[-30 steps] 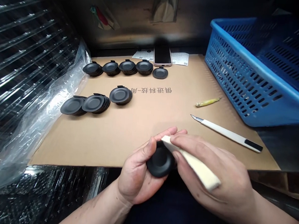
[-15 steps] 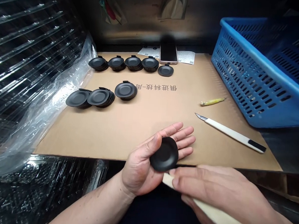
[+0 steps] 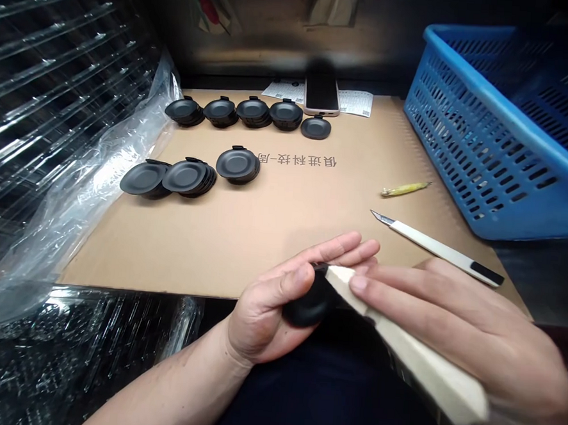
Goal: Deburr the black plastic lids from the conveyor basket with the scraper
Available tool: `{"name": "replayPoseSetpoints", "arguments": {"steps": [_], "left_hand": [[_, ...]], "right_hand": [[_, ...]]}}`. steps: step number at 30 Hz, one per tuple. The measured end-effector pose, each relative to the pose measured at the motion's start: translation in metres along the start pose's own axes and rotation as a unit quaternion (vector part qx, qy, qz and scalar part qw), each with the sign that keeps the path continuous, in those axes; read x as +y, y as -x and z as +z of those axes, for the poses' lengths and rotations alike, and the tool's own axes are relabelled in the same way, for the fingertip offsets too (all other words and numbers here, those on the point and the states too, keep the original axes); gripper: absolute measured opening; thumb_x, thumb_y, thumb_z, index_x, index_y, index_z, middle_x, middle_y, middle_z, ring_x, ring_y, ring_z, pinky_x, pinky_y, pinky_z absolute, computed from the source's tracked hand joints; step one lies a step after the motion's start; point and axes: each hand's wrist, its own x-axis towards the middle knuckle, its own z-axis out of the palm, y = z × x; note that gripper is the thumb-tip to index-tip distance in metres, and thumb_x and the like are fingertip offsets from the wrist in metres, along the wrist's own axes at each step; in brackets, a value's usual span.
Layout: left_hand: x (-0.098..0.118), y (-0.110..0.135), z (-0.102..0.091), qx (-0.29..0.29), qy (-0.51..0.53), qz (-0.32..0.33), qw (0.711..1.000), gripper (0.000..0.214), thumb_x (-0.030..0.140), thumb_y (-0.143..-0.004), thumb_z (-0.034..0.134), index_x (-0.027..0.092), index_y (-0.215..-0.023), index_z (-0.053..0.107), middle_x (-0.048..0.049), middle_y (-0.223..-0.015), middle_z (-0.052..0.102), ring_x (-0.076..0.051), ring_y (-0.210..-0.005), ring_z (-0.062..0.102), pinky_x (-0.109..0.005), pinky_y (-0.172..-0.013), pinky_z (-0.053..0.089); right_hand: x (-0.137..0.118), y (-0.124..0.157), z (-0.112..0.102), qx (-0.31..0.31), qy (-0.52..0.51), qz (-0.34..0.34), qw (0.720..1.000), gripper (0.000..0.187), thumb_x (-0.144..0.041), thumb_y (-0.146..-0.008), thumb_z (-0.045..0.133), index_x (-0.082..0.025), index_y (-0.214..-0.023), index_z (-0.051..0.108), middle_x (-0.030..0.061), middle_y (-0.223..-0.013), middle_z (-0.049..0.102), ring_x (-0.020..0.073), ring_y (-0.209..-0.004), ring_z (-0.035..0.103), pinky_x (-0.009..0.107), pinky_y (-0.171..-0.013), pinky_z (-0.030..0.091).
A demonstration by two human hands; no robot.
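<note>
My left hand (image 3: 268, 308) cradles a small round black dish-shaped part (image 3: 307, 304), its thumb pressed on the near-left rim. A long cream-coloured bar (image 3: 429, 362), tapered at its far end, lies in the grip of my right hand (image 3: 465, 320). The bar's tip rests at the upper rim of the black part, near a small tab; whether it touches is hard to make out. Several stacks of like black dishes stand beyond my hands, among them a nearer stack (image 3: 237, 165) and a back stack (image 3: 254, 111). One single dish (image 3: 316, 127) lies to their right.
A craft knife (image 3: 431, 247) and a yellow pen-like tool (image 3: 405, 189) lie on the cardboard (image 3: 303, 207) at right. Beyond them stands a blue basket (image 3: 485, 141). A phone (image 3: 322, 94) rests on papers at the back. Plastic-wrapped clear material (image 3: 53, 128) fills the left.
My right hand has moved the bar's tip from the lower edge of the black part up to its upper rim. The part now lies more tilted in my left hand.
</note>
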Motion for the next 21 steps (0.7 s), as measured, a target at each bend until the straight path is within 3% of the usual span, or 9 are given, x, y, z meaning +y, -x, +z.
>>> {"name": "replayPoseSetpoints", "arguments": {"steps": [3, 6, 8, 13, 18, 21], "left_hand": [[0.0, -0.001, 0.0, 0.016, 0.014, 0.006, 1.0, 0.044, 0.035, -0.095, 0.061, 0.008, -0.129, 0.069, -0.0181, -0.144, 0.063, -0.033, -0.144, 0.049, -0.043, -0.122, 0.037], [0.0, -0.001, 0.002, 0.027, 0.008, 0.015, 0.999, 0.032, 0.032, -0.098, 0.053, 0.009, -0.105, 0.075, -0.0195, -0.134, 0.069, -0.033, -0.141, 0.053, -0.044, -0.119, 0.041], [0.0, -0.002, 0.004, 0.048, 0.006, 0.014, 0.999, 0.034, 0.03, -0.1, 0.045, 0.012, -0.093, 0.073, -0.0196, -0.127, 0.071, -0.032, -0.137, 0.056, -0.046, -0.118, 0.041], [0.002, -0.005, 0.011, 0.093, 0.028, 0.011, 0.995, 0.033, 0.031, -0.104, 0.041, 0.015, -0.089, 0.065, -0.0176, -0.119, 0.072, -0.03, -0.125, 0.065, -0.049, -0.116, 0.042], [0.002, -0.006, 0.014, 0.104, 0.027, 0.029, 0.994, 0.034, 0.031, -0.105, 0.038, 0.015, -0.086, 0.061, -0.0173, -0.114, 0.072, -0.031, -0.123, 0.067, -0.048, -0.112, 0.046], [0.002, -0.005, 0.014, 0.12, 0.022, 0.048, 0.991, 0.034, 0.032, -0.105, 0.039, 0.015, -0.085, 0.06, -0.0157, -0.113, 0.072, -0.032, -0.124, 0.067, -0.048, -0.111, 0.048]], "right_hand": [[0.001, 0.0, 0.008, -0.022, -0.034, -0.032, 0.999, 0.035, -0.013, -0.101, 0.05, -0.013, -0.135, 0.057, 0.0099, -0.116, 0.073, 0.0177, -0.102, 0.07, 0.026, -0.084, 0.059], [-0.003, 0.006, 0.018, -0.057, -0.081, -0.027, 0.995, 0.037, -0.014, -0.101, 0.05, -0.013, -0.138, 0.056, 0.0089, -0.117, 0.073, 0.0161, -0.107, 0.068, 0.024, -0.09, 0.058], [-0.008, 0.009, 0.026, -0.048, -0.112, -0.029, 0.992, 0.038, -0.008, -0.099, 0.051, -0.014, -0.137, 0.058, 0.0081, -0.122, 0.072, 0.0159, -0.108, 0.067, 0.026, -0.091, 0.057], [-0.007, 0.015, 0.029, -0.009, -0.1, -0.054, 0.993, 0.038, -0.001, -0.097, 0.049, -0.009, -0.131, 0.063, 0.0118, -0.125, 0.071, 0.0181, -0.089, 0.059, 0.033, -0.074, 0.051], [0.005, 0.022, 0.017, -0.044, -0.031, -0.039, 0.998, 0.046, 0.001, -0.096, 0.048, -0.008, -0.14, 0.058, 0.0147, -0.132, 0.066, 0.0184, -0.087, 0.054, 0.034, -0.073, 0.047], [0.004, 0.023, 0.019, -0.031, -0.026, -0.055, 0.998, 0.045, 0.0, -0.096, 0.052, -0.006, -0.14, 0.058, 0.0151, -0.13, 0.067, 0.0192, -0.088, 0.054, 0.035, -0.072, 0.046]]}}
